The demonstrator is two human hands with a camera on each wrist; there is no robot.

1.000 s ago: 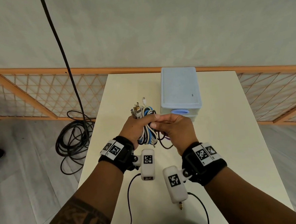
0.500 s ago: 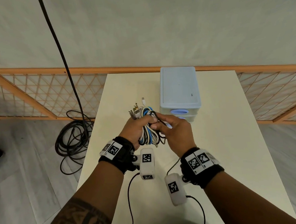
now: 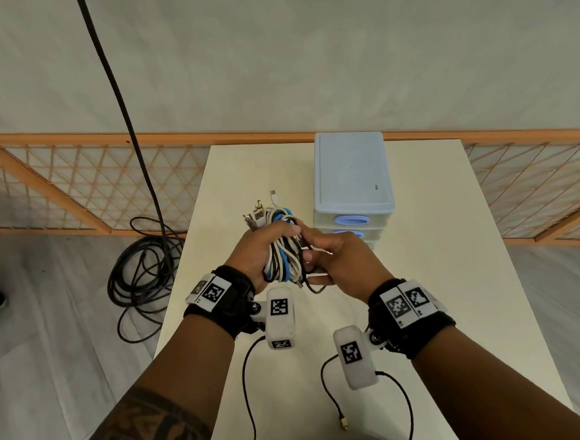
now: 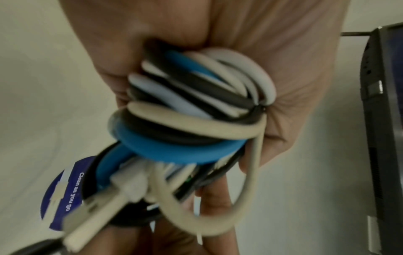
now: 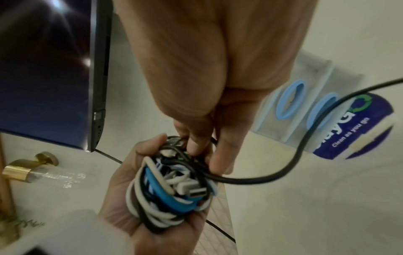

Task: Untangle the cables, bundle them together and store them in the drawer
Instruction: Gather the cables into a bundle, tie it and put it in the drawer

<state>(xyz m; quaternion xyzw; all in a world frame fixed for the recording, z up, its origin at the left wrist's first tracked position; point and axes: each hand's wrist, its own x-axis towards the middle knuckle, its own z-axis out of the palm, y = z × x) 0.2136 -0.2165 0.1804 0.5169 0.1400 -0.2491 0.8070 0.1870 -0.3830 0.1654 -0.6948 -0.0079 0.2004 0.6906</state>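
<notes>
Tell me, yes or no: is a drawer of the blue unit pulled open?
No. In the head view both drawers sit flush in the unit, while the left hand grips the cable bundle.

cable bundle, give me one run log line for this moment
left hand grips cable bundle | right hand pinches black cable at bundle | drawer unit shut | step: bundling

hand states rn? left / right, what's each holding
Left hand: closed around the cable bundle.
Right hand: closed, fingers pinching the black cable at the bundle.
</notes>
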